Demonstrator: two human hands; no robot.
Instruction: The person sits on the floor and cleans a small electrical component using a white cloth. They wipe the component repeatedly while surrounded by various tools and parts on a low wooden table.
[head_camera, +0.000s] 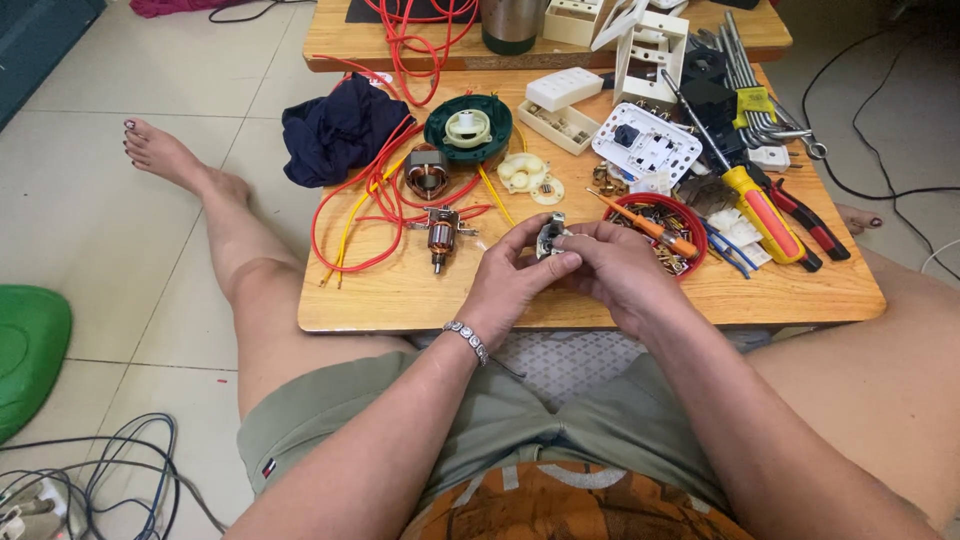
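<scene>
On low wooden table (400, 300) — tiled floor (120, 250) around.

No packaging, signs or screens here

From my feed I can pick out only one small yellow label (755, 101), rectangular, clipped round the bundle of hex keys (752, 75) at the table's far right corner.

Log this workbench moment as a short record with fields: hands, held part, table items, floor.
left hand: fingers around a small metal part
right hand: fingers pinch the same part from the other side
table: low, wooden
left of hands: copper-wound rotor, stator, red wires, dark cloth
right of hands: red bowl, yellow-handled screwdriver, pliers
behind: green round housing, white switch plate
floor: tiles, cables
</scene>
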